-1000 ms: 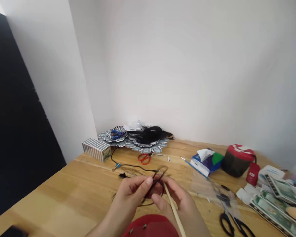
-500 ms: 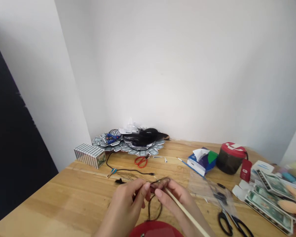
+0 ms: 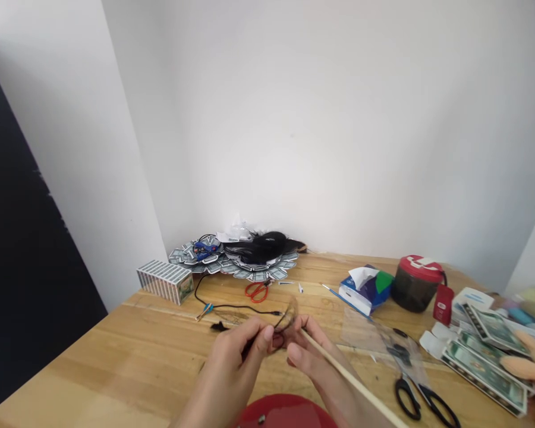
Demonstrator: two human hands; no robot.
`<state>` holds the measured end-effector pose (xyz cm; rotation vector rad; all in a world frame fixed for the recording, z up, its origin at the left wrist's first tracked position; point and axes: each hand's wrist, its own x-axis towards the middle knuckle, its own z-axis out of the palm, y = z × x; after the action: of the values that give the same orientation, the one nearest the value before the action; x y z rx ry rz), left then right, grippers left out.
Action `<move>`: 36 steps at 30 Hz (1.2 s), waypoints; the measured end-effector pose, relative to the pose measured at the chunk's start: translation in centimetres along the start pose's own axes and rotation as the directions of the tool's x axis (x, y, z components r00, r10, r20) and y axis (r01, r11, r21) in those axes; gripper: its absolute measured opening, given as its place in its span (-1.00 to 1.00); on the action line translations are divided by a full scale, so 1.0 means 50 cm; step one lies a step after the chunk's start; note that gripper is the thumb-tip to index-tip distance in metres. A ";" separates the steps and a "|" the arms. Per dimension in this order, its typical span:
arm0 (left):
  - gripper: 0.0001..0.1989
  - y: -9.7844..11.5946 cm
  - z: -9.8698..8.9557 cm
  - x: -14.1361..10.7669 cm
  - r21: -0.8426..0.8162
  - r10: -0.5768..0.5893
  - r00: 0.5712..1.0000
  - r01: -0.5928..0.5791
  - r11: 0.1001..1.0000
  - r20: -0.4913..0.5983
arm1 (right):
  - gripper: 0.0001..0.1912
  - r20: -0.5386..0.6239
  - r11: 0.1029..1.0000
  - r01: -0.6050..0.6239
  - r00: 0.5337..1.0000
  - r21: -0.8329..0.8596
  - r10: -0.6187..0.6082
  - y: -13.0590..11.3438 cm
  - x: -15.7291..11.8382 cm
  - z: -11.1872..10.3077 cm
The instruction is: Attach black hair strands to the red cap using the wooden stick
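My left hand [image 3: 241,356] is closed, its thumb and forefinger pinching a lock of dark hair-like strands [image 3: 288,318]. The strands bend in a small loop between my two hands. In my right hand [image 3: 318,362] lies a thin pale stick [image 3: 348,375], slanting from the fingertips down to the right past the wrist. The thumb and forefinger of that hand are slightly apart, close to the strands; whether they touch them is unclear. Below both hands a round red surface [image 3: 285,410] shows at the bottom edge.
Black-handled scissors [image 3: 412,380] lie right, beside printed boxes [image 3: 484,374]. Behind stand a tissue box [image 3: 361,291] and a red-lidded tub [image 3: 417,285]. Red-handled scissors [image 3: 256,291], a black cable [image 3: 245,307], a card block [image 3: 167,282] and a black hair bundle [image 3: 258,245] lie farther back.
My right hand's fingers have loosened and drawn slightly away from the left. The strands now stand up in a loop between the hands; the dark loop hanging below is gone from view.
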<state>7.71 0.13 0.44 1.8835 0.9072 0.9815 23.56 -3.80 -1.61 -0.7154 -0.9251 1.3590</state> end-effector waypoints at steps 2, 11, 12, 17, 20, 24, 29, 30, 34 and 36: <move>-0.64 0.001 0.004 -0.006 0.018 0.012 0.999 -0.013 1.000 0.040 | -0.51 -0.020 1.000 0.022 1.000 0.011 -0.022 0.011 0.004 0.004; -0.43 -0.004 0.000 0.005 -0.157 -0.096 0.995 0.095 0.983 0.004 | -0.53 -0.055 1.000 0.027 0.998 0.003 -0.027 0.005 0.005 -0.011; -0.41 -0.002 -0.007 0.009 -0.177 -0.116 0.993 0.113 0.978 -0.010 | -0.54 -0.055 1.000 0.018 0.998 0.000 -0.018 -0.002 0.005 -0.015; -0.42 0.005 -0.048 0.024 -0.302 -0.264 0.965 0.251 0.920 -0.002 | -0.57 -0.065 1.000 0.009 0.998 0.002 -0.009 -0.031 0.009 -0.031; -0.40 0.005 -0.061 0.030 -0.342 -0.296 0.955 0.286 0.895 0.024 | -0.55 -0.073 0.999 0.030 0.997 0.011 -0.030 -0.039 0.016 -0.039; -0.37 0.005 -0.072 0.034 -0.349 -0.302 0.952 0.298 0.888 0.045 | -0.58 -0.109 0.999 0.049 0.993 -0.006 -0.049 -0.047 0.025 -0.058; -0.39 0.002 -0.086 0.035 -0.320 -0.288 0.954 0.300 0.899 0.085 | -0.58 -0.179 0.998 0.049 0.982 -0.042 -0.056 -0.069 0.034 -0.094; -0.40 0.001 -0.088 0.036 -0.314 -0.286 0.954 0.301 0.901 0.093 | -0.59 -0.187 0.998 0.049 0.981 -0.050 -0.057 -0.074 0.036 -0.100; -0.39 -0.004 -0.094 0.039 -0.302 -0.280 0.955 0.296 0.906 0.095 | -0.57 -0.204 0.996 0.039 0.977 -0.084 -0.056 -0.088 0.040 -0.123; -0.38 -0.005 -0.099 0.041 -0.304 -0.278 0.958 0.288 0.908 0.077 | -0.55 -0.206 0.994 0.028 0.977 -0.110 -0.050 -0.088 0.043 -0.133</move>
<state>4.24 3.60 2.63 1.4496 0.9158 0.8577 31.43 -1.55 -0.72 -0.8987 -0.8435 1.1812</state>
